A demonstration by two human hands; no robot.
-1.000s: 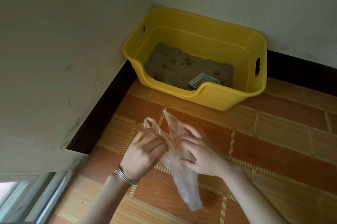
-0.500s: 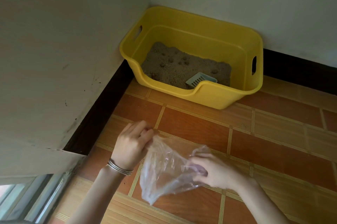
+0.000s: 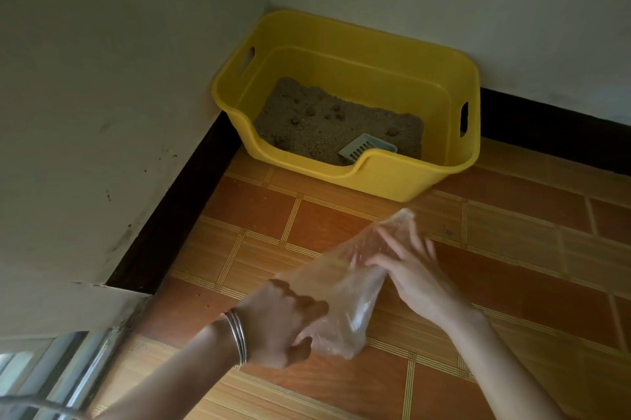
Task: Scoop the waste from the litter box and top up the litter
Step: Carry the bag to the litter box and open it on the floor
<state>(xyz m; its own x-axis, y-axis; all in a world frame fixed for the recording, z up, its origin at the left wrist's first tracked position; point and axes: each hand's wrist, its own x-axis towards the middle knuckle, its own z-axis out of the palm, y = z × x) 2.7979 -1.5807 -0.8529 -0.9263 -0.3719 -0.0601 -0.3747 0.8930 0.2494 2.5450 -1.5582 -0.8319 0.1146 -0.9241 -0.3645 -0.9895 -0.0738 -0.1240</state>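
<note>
A yellow litter box (image 3: 382, 177) stands in the corner of the room on the tiled floor. Inside it lies brownish litter (image 3: 317, 132) with several dark clumps, and a pale blue slotted scoop (image 3: 365, 147) rests near the front wall. In front of the box I hold a clear plastic bag (image 3: 345, 286) over the floor. My left hand (image 3: 276, 320), with bangles on the wrist, grips the bag's lower part. My right hand (image 3: 406, 266) holds the upper part with its fingers spread along the plastic.
White walls with a dark skirting board (image 3: 177, 201) meet behind the box. The floor (image 3: 512, 266) is orange-brown tile. A window frame (image 3: 61, 371) shows at the bottom left.
The bag was stretched from a bunched shape into a long diagonal one. My right hand rose toward the box; my left hand dropped lower and gripped the bag's bottom.
</note>
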